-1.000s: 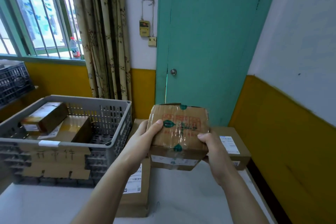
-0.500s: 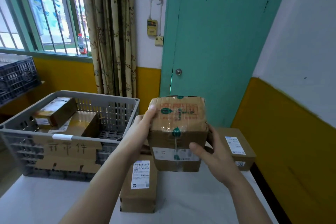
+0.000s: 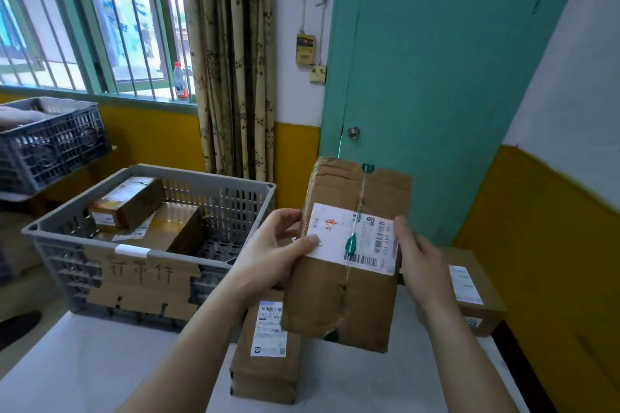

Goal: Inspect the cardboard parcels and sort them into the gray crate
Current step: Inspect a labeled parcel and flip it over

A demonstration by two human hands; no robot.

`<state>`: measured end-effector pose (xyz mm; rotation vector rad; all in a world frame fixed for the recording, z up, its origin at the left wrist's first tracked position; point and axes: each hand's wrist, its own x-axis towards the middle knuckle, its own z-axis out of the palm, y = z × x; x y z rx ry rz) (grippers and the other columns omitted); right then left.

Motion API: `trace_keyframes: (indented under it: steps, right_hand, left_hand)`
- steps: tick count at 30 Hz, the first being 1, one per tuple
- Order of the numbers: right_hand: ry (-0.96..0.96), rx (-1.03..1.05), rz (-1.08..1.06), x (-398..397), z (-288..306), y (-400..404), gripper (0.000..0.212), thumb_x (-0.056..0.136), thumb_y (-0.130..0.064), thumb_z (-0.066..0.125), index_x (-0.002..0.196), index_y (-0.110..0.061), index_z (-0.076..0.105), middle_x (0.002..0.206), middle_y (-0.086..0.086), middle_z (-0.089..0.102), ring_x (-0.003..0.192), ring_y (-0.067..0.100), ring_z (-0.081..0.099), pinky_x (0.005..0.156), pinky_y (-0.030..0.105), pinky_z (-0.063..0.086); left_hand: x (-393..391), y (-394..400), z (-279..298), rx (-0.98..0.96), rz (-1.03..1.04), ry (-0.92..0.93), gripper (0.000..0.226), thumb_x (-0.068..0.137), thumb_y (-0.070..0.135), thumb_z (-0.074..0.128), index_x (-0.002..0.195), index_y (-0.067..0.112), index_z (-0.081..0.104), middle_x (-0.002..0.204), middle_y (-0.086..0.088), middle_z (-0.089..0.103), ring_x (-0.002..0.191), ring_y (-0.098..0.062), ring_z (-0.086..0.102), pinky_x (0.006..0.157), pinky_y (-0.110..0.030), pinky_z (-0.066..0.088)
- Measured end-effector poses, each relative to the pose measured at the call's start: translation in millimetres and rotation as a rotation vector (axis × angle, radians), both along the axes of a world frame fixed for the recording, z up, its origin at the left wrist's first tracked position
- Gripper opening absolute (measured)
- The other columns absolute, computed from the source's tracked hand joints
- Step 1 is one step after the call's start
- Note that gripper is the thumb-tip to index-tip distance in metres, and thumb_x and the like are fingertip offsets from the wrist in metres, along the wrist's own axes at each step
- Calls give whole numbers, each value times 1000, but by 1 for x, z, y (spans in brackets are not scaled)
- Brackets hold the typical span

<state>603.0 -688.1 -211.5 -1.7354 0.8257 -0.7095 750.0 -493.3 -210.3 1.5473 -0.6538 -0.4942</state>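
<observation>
In the head view, a taped cardboard parcel (image 3: 349,255) is held up above the white table (image 3: 100,362), label side shown, gripped at its left edge by the left hand (image 3: 271,251) and at its right by the right hand (image 3: 419,261). Two parcels already lie in the gray crate (image 3: 141,245) at left. A stacked parcel (image 3: 268,345) nearby and another parcel (image 3: 476,292) at right remain unsorted.

The held parcel (image 3: 349,255) is matt, creased brown cardboard under glossy clear tape, with a smooth white paper label (image 3: 352,238). The gray crate (image 3: 235,201) is dull moulded plastic with perforated walls and a rough cardboard sign (image 3: 141,282) on its front. The tabletop (image 3: 84,362) looks smooth, matt white.
</observation>
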Motion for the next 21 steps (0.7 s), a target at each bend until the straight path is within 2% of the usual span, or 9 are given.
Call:
trace_keyframes:
  steps: [3, 6, 9, 12, 15, 17, 21]
  right_hand:
    - [-72, 42, 194, 7, 1, -10, 52, 82, -78, 51, 114, -45, 74, 108, -21, 76, 106, 6, 70, 99, 42, 54]
    - [-132, 197, 383, 16, 1, -18, 52, 82, -62, 60, 129, -43, 67, 124, -14, 72, 115, 10, 69, 104, 46, 52]
    - [-104, 259, 399, 28, 2, -29, 45, 85, -56, 57, 124, -37, 71, 117, -6, 76, 109, 17, 72, 102, 49, 53]
    - [-52, 314, 360, 39, -1, -37, 49, 85, -63, 55, 115, -31, 76, 107, 0, 79, 103, 23, 75, 99, 48, 55]
    - [-18, 330, 344, 54, -4, -34, 59, 80, -73, 53, 118, -33, 74, 114, -1, 77, 108, 24, 72, 104, 52, 52]
    - [-4, 353, 334, 65, -3, -28, 64, 77, -75, 53, 121, -33, 73, 117, -3, 76, 113, 24, 70, 108, 52, 48]
    - [1, 373, 365, 84, 1, -13, 67, 76, -74, 52, 122, -30, 72, 114, -3, 77, 112, 24, 71, 108, 52, 48]
  left_hand:
    - [8, -12, 7, 38, 196, 19, 39, 85, 54, 78, 116, 35, 63, 114, 13, 73, 104, -8, 72, 81, -37, 65]
    - [15, -25, 10, 105, 355, 11, 38, 87, 60, 73, 104, 28, 65, 104, 6, 73, 94, -15, 72, 78, -42, 64]
    - [22, -31, 9, 107, 374, 49, 38, 89, 58, 70, 104, 23, 67, 104, 2, 74, 95, -16, 73, 75, -38, 63]
    - [28, -30, 7, 20, 313, 138, 35, 88, 51, 74, 107, 22, 71, 103, 1, 78, 92, -16, 77, 73, -35, 64]
    - [33, -25, 7, -14, 249, 146, 50, 73, 60, 76, 111, 28, 73, 102, 4, 79, 93, -16, 77, 80, -37, 62]
    - [37, -21, 8, -40, 234, 165, 53, 71, 58, 76, 115, 29, 73, 105, 3, 79, 96, -17, 77, 82, -37, 61]
    - [52, -10, 11, -47, 281, 147, 30, 93, 43, 70, 119, 28, 70, 103, 5, 78, 84, -8, 76, 61, -18, 55]
